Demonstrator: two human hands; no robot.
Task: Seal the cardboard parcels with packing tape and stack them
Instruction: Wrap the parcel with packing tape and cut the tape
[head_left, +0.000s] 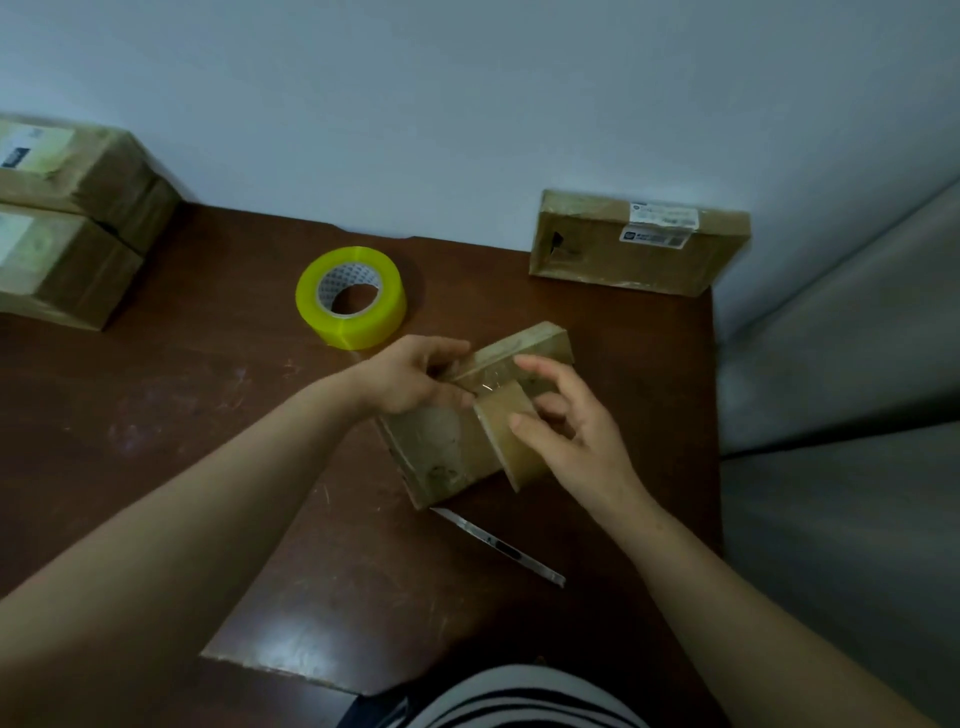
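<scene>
A small flat cardboard parcel lies at the middle of the brown table, with one flap raised and clear tape glinting on top. My left hand rests on the parcel's far left edge, its fingers bent against the cardboard and tape. My right hand hovers over the raised flap, thumb and fingers spread around it. A yellow roll of packing tape lies flat just behind the parcel. A utility knife lies on the table in front of it.
Two taped parcels are stacked at the far left corner. Another flat parcel with white labels sits at the back right by the wall. The table's right edge drops off near x 1380.
</scene>
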